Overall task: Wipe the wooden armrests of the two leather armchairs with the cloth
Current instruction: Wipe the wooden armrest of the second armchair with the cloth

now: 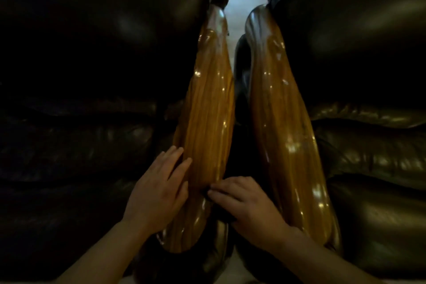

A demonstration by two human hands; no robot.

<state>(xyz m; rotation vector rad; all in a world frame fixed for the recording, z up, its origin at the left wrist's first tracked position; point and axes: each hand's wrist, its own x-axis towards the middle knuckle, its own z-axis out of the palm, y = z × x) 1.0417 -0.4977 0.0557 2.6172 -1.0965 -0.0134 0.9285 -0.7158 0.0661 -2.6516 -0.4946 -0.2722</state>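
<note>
Two dark leather armchairs (92, 76) stand side by side, their glossy wooden armrests (207, 110) nearly touching. Left hand (156, 191) lies flat, fingers spread, on the left armrest. Right hand (249, 205) curls against its inner edge; cloth not discernible, grip state unclear.

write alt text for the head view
Both hands rest on the near end of the left wooden armrest: the left hand lies flat, the right hand pinches something dark. A second armrest runs alongside, between two dark leather armchairs.
</note>
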